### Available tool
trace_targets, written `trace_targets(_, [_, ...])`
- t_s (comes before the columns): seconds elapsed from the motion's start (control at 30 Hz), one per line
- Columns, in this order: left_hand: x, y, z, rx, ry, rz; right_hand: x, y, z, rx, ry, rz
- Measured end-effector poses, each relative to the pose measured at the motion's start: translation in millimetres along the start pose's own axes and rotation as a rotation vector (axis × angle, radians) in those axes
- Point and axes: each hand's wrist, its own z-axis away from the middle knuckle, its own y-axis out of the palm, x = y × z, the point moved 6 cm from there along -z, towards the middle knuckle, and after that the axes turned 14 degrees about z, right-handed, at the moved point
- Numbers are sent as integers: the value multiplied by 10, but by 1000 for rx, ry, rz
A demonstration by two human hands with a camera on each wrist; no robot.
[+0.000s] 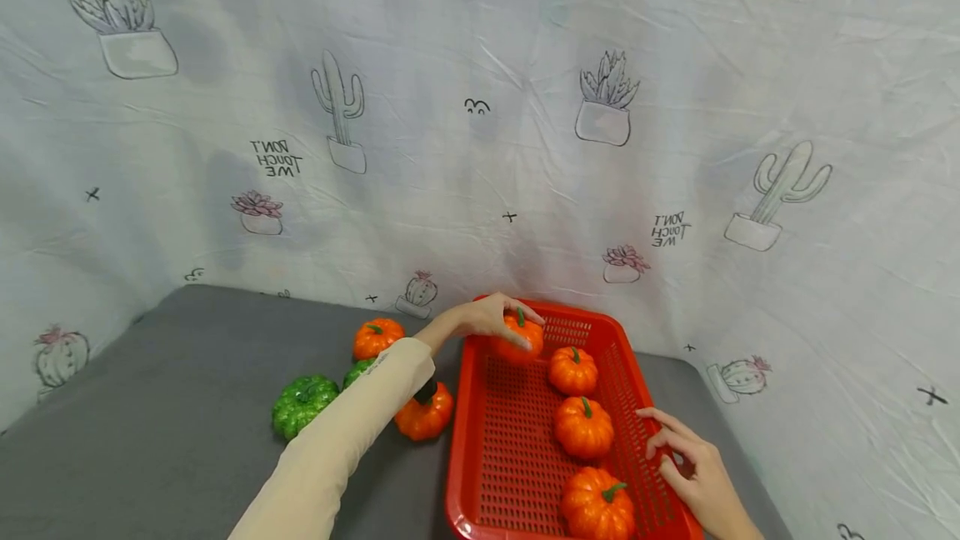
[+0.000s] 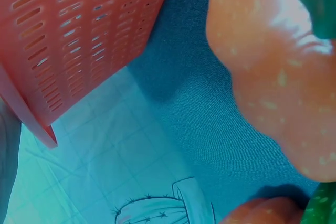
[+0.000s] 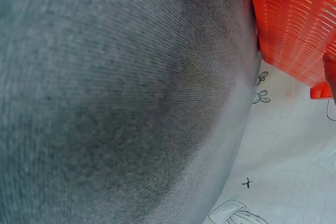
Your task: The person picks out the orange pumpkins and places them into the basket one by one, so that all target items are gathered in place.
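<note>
Head view: left hand (image 1: 491, 319) grips a pumpkin (image 1: 519, 337) at the basket's (image 1: 465, 407) twelve o'clock; right hand (image 1: 693, 465), fingers loose, rests on its four o'clock rim.

Backdrop cloth (image 1: 480, 148), at ten o'clock: mirrored lettering (image 1: 277, 158) reading "DON'T TOUCH ME", reversed left to right, beside the tall cactus drawing.
Backdrop cloth, at three o'clock: the same mirrored words (image 1: 670, 229), "DON'T TOUCH ME", near the cactus in a pot.
Small marks on the cloth: printed crosses, not letters.
Basket (image 1: 615, 332) and pumpkins: no readable text.
Wrist views: no readable text.
</note>
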Motion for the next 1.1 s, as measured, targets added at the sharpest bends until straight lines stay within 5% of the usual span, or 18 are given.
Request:
trace_targets(0.17, [-5, 16, 27, -13, -24, 28, -10, 1, 1, -1, 2, 4])
trace_targets(0.73, [-21, 127, 68, 20, 58, 51, 61, -61, 69, 5, -10, 12])
trace_targets(1.1, [-62, 196, 166, -93, 75, -6, 83, -82, 151, 3, -47, 6])
